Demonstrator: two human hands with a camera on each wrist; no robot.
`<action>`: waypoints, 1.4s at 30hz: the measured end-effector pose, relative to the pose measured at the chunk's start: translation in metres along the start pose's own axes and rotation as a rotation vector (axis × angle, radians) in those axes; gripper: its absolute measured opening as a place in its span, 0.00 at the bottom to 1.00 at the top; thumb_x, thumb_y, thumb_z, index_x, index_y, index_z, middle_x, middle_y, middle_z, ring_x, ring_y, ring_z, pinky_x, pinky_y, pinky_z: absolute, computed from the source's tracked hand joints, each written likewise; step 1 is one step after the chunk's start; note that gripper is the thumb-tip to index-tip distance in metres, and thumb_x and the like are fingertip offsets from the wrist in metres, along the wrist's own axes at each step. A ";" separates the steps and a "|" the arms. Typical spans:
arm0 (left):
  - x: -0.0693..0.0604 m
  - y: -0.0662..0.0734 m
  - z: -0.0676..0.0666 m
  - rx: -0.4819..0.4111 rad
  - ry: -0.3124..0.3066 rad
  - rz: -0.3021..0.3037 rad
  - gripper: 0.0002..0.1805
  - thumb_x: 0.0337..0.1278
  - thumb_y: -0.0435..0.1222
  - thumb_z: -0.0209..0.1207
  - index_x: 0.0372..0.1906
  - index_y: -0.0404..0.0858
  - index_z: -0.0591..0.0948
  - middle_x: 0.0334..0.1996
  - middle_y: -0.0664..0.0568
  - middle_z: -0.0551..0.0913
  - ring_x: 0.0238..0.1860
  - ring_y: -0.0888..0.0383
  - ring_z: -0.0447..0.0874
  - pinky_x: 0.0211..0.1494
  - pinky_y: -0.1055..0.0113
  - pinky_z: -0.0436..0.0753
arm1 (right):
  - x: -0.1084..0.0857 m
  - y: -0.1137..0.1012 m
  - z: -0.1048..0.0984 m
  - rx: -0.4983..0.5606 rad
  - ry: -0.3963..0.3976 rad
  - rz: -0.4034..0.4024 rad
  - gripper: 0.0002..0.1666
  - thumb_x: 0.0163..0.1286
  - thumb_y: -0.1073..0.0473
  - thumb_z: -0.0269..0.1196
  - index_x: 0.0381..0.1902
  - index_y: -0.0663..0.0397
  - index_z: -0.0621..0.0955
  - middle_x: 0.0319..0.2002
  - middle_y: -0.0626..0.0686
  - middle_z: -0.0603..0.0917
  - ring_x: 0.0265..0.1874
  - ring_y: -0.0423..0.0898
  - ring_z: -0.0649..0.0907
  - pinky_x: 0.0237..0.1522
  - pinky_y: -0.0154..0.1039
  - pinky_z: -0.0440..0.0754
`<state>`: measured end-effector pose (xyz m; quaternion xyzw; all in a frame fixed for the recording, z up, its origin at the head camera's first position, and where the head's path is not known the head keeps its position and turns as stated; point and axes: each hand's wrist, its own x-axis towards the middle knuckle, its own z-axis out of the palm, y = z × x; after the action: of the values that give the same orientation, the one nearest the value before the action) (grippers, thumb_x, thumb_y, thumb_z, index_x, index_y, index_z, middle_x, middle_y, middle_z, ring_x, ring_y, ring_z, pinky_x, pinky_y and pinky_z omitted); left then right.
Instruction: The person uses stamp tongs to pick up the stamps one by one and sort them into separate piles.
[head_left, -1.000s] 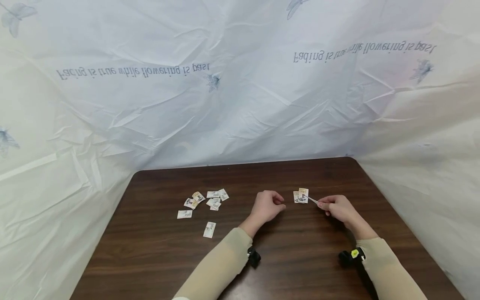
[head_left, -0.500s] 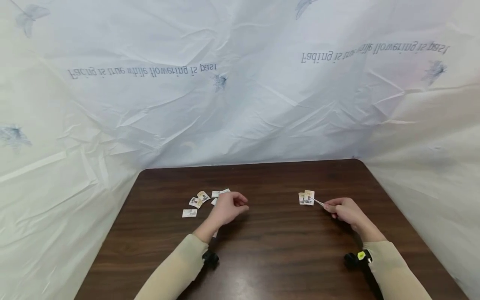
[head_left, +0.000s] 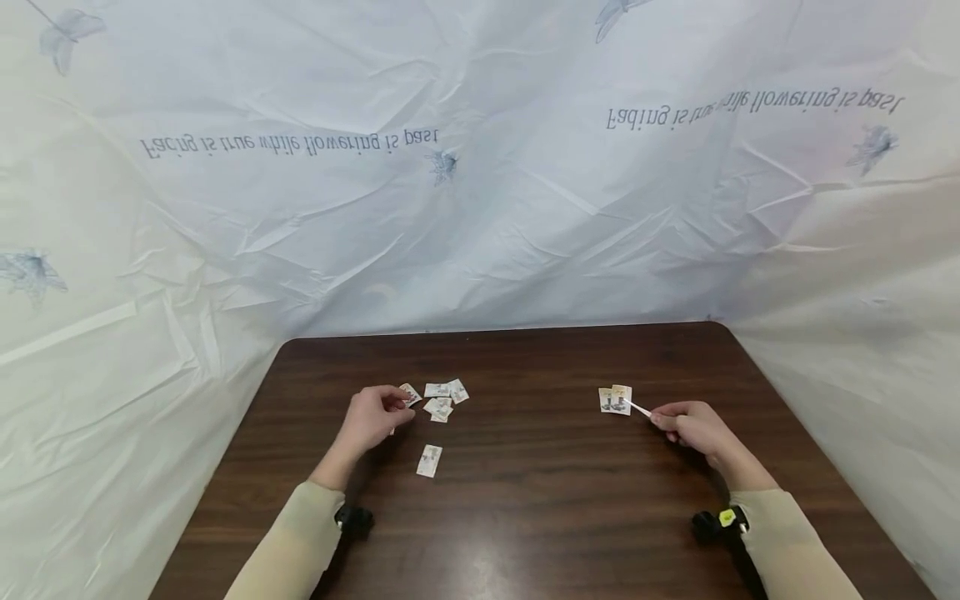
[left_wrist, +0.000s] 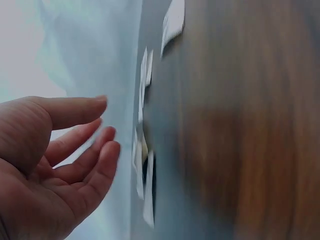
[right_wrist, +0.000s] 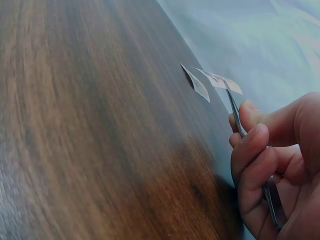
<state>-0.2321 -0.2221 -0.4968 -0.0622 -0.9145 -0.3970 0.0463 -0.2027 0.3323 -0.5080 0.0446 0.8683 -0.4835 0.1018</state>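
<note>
The left hand (head_left: 369,417) is positioned at the left-side cards, thumb and fingers apart and loosely bent, grasping nothing. A partly covered card (head_left: 410,393) shows past its fingertips; a sliver of another card (head_left: 392,432) shows below them, the remainder concealed by the hand. A cluster of overlapping cards (head_left: 438,402) lies just to the right, and a single card (head_left: 429,461) lies nearer the person. These rest on the dark wood-grain surface (head_left: 540,500). The right hand (head_left: 693,429) grasps a pair of metal tweezers (right_wrist: 236,111); its fingers cover the middle of the tool. The tips meet a printed card (head_left: 624,400), which appears to overlap a second card (head_left: 604,402) beside it. From where I stand, I cannot tell whether the tips clamp that card or only touch it. The prints are too small to read. Both sleeves (head_left: 279,546) are cut off at the lower edge of the head view.
</note>
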 end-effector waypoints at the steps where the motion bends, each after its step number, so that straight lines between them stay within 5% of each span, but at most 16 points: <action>1: 0.002 -0.004 -0.003 -0.001 0.002 -0.018 0.10 0.59 0.31 0.76 0.45 0.32 0.92 0.33 0.52 0.90 0.34 0.56 0.86 0.39 0.60 0.83 | -0.001 0.001 -0.001 -0.004 -0.002 -0.003 0.21 0.78 0.60 0.64 0.54 0.77 0.83 0.24 0.48 0.79 0.24 0.42 0.77 0.26 0.35 0.75; 12: 0.020 -0.027 -0.001 0.037 0.044 -0.054 0.06 0.61 0.33 0.74 0.40 0.34 0.92 0.33 0.50 0.90 0.36 0.53 0.87 0.43 0.54 0.85 | -0.001 0.002 0.001 -0.028 0.006 0.005 0.20 0.78 0.59 0.65 0.55 0.75 0.84 0.25 0.49 0.80 0.24 0.42 0.78 0.27 0.36 0.75; 33: 0.031 -0.026 0.001 0.071 -0.058 -0.160 0.07 0.61 0.32 0.74 0.41 0.32 0.93 0.33 0.49 0.89 0.36 0.52 0.85 0.41 0.55 0.85 | -0.003 -0.005 -0.002 -0.007 0.024 0.060 0.20 0.79 0.59 0.64 0.55 0.75 0.85 0.25 0.49 0.80 0.25 0.43 0.78 0.27 0.36 0.75; 42: 0.034 -0.025 0.000 0.071 -0.082 -0.178 0.07 0.61 0.33 0.74 0.40 0.32 0.92 0.34 0.48 0.89 0.35 0.52 0.85 0.39 0.57 0.85 | -0.004 -0.003 -0.004 -0.078 0.017 0.098 0.22 0.80 0.56 0.63 0.54 0.74 0.85 0.25 0.49 0.81 0.24 0.44 0.78 0.27 0.37 0.76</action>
<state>-0.2698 -0.2365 -0.5103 0.0047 -0.9310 -0.3641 -0.0247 -0.1999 0.3343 -0.5021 0.0869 0.8841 -0.4432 0.1196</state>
